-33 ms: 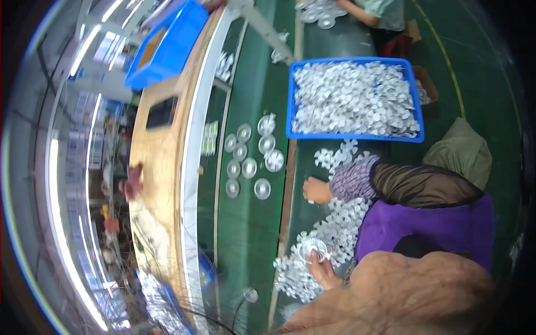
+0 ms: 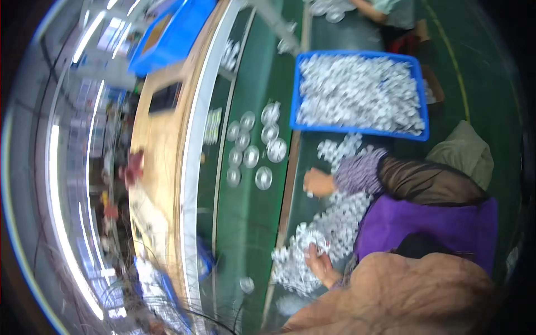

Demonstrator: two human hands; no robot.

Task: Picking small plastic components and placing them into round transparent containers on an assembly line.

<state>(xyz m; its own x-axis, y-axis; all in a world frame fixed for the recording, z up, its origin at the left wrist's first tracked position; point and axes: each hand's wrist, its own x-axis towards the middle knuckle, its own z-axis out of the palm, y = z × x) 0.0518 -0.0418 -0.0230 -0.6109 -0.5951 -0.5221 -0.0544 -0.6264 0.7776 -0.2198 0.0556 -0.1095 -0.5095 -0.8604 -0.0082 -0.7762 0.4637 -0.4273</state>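
My left hand [image 2: 325, 268] has a clear round ribbed plastic disc [image 2: 311, 239] between thumb and fingers, above a pile of white lobed plastic pieces [image 2: 345, 224]. Farther up the picture, my right hand [image 2: 320, 183] is closed, and a small white piece [image 2: 309, 194] shows at its fingertips; its exact shape is blurred. More white pieces [image 2: 338, 149] lie between that hand and a blue tub [image 2: 357, 133] heaped with the same kind. Several clear round discs [image 2: 251, 157] sit spread on the green belt [image 2: 248, 223] to the left of my hands.
Beyond the belt runs a wooden bench [image 2: 162, 131] with a dark flat device [image 2: 165, 97] and a blue bin [image 2: 187, 36]. At the top, a co-worker's arm [image 2: 371, 10] reaches toward more clear pieces. A single disc [image 2: 246, 285] lies low on the belt.
The whole view has shifted slightly and blurred. My left hand has moved a little up the picture with the disc still in it. My right hand stays nearly in place.
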